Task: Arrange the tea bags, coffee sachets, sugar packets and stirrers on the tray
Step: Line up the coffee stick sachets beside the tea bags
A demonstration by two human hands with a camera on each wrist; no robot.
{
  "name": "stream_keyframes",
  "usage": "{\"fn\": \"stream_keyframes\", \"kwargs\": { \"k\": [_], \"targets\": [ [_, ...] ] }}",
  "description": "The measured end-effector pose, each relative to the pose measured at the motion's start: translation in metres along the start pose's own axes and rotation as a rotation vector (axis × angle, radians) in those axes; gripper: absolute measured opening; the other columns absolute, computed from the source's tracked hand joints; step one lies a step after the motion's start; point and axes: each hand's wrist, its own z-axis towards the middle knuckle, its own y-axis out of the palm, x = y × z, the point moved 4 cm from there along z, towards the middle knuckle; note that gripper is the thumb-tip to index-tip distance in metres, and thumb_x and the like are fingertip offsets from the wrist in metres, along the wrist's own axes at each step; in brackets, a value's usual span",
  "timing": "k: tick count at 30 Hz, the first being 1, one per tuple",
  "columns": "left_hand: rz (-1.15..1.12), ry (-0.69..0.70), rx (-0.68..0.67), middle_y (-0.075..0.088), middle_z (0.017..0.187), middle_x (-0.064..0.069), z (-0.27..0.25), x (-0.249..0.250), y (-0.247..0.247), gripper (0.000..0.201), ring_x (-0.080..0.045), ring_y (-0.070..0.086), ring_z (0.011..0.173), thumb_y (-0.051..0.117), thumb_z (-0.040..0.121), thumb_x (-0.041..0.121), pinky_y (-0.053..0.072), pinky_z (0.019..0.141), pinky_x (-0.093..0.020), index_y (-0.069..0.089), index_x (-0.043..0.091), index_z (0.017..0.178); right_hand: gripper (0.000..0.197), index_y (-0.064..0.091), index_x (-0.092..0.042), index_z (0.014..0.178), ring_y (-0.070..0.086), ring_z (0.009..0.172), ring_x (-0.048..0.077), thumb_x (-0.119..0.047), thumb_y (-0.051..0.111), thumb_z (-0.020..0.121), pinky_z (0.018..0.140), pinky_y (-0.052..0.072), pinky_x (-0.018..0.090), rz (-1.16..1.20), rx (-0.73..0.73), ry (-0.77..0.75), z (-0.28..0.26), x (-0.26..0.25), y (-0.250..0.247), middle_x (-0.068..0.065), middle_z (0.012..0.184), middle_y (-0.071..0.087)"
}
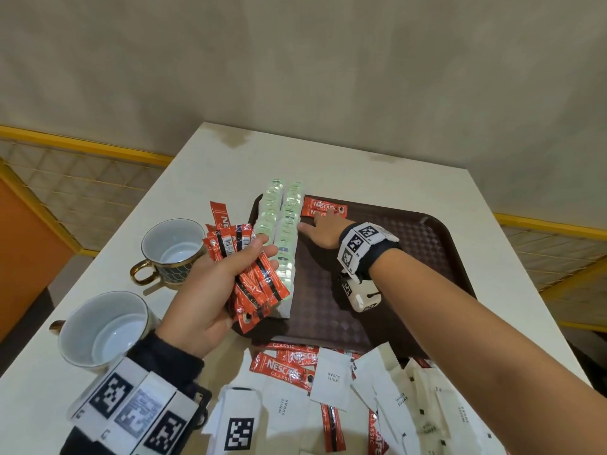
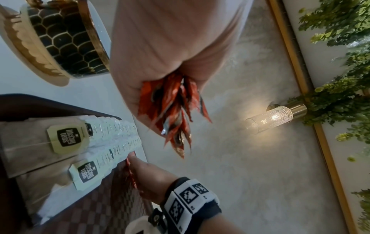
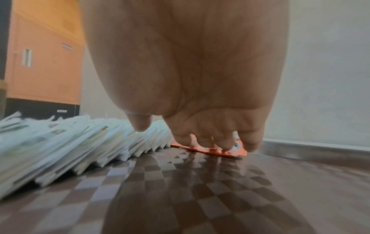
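Observation:
A dark brown tray [image 1: 410,257] lies on the white table. Two rows of pale green tea bags [image 1: 282,231] run along its left side. My left hand [image 1: 210,290] grips a bundle of red coffee sachets [image 1: 249,274] over the tray's left edge; the bundle also shows in the left wrist view [image 2: 174,110]. My right hand [image 1: 323,229] reaches to the tray's far left, its straight fingers pressing on red coffee sachets [image 1: 323,206] lying flat beside the tea bags. In the right wrist view the fingertips [image 3: 222,142] rest on the flat sachets [image 3: 212,150].
Two cups [image 1: 172,247] [image 1: 105,330] stand on the table left of the tray. White sugar packets [image 1: 331,376] and more red sachets [image 1: 282,366] lie scattered at the table's near edge. The tray's middle and right [image 1: 427,244] hold nothing.

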Motion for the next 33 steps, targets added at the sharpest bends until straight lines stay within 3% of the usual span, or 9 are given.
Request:
{"fn": "stream_keyframes", "kwargs": {
  "k": [3,9,13,15,19,21,24,29,33],
  "targets": [
    [0.005,0.012,0.009,0.077,0.101,0.001,0.002,0.002,-0.004,0.031,-0.014,0.074,0.086,0.063,0.089,0.022,0.056,0.074,-0.036,0.064,0.018,0.12,0.079,0.01,-0.01,0.156,0.014,0.148,0.038,-0.063,0.023,0.097,0.119,0.019,0.052,0.018,0.058,-0.002,0.006,0.003,-0.003,0.016,0.162,0.002],
    [-0.003,0.011,0.004,0.076,0.101,0.0,0.006,0.003,-0.006,0.032,-0.015,0.074,0.089,0.063,0.089,0.023,0.056,0.076,-0.036,0.064,0.015,0.12,0.07,0.01,-0.007,0.155,0.017,0.147,0.039,-0.051,0.024,0.102,0.118,0.024,0.05,-0.01,-0.028,0.008,0.007,0.001,0.009,0.018,0.162,0.003],
    [-0.021,-0.007,-0.035,0.076,0.105,0.0,0.011,0.004,-0.006,0.034,-0.015,0.074,0.091,0.061,0.09,0.022,0.056,0.077,-0.037,0.061,0.015,0.123,0.06,0.013,-0.004,0.154,0.02,0.145,0.04,-0.033,0.03,0.105,0.117,0.027,0.045,0.069,0.0,-0.02,-0.013,0.004,-0.009,0.021,0.161,0.003],
    [-0.039,-0.007,-0.051,0.075,0.107,0.0,0.013,0.005,-0.004,0.033,-0.015,0.073,0.094,0.06,0.092,0.021,0.056,0.082,-0.038,0.06,0.014,0.124,0.053,0.021,-0.002,0.151,0.028,0.142,0.038,-0.02,0.033,0.103,0.112,0.029,0.037,0.188,0.096,-0.077,-0.042,0.001,-0.031,0.021,0.159,0.016],
    [-0.057,0.005,-0.074,0.074,0.112,-0.003,0.014,0.006,0.004,0.028,-0.017,0.07,0.104,0.057,0.095,0.019,0.049,0.1,-0.046,0.06,0.013,0.123,0.025,0.064,-0.005,0.115,0.063,0.1,0.025,-0.012,0.049,0.096,0.083,0.05,0.035,0.785,0.25,-0.214,-0.12,-0.01,-0.059,0.015,0.113,0.068],
    [-0.073,0.011,-0.085,0.073,0.113,-0.005,0.015,0.005,0.009,0.028,-0.02,0.07,0.104,0.057,0.096,0.017,0.048,0.101,-0.047,0.06,0.012,0.124,0.016,0.067,-0.003,0.097,0.067,0.077,0.02,-0.016,0.059,0.095,0.072,0.057,0.033,1.025,0.145,-0.29,-0.156,-0.019,-0.055,0.015,0.091,0.072],
    [-0.079,-0.002,-0.117,0.073,0.112,-0.011,0.011,0.0,0.017,0.027,-0.027,0.07,0.104,0.058,0.096,0.018,0.049,0.1,-0.049,0.062,0.009,0.121,0.02,0.066,0.002,0.096,0.067,0.064,0.009,-0.017,0.069,0.089,0.058,0.053,0.021,1.035,0.121,-0.382,-0.185,-0.03,-0.041,0.002,0.076,0.069],
    [-0.089,-0.031,-0.161,0.073,0.11,-0.012,0.005,-0.008,0.026,0.03,-0.029,0.072,0.099,0.06,0.094,0.018,0.053,0.092,-0.048,0.06,0.011,0.123,0.008,0.066,0.001,0.09,0.069,0.072,0.013,-0.005,0.07,0.086,0.064,0.055,0.022,1.134,0.161,-0.344,-0.19,-0.02,-0.027,0.015,0.083,0.068],
    [-0.042,0.015,-0.122,0.074,0.108,-0.009,0.005,-0.01,0.026,0.027,-0.027,0.071,0.098,0.063,0.092,0.016,0.053,0.093,-0.048,0.062,0.014,0.119,0.004,0.067,-0.009,0.085,0.065,0.075,0.012,-0.008,0.067,0.089,0.065,0.054,0.027,1.208,0.164,-0.292,-0.193,-0.01,-0.028,0.009,0.088,0.07]
  ]
}}
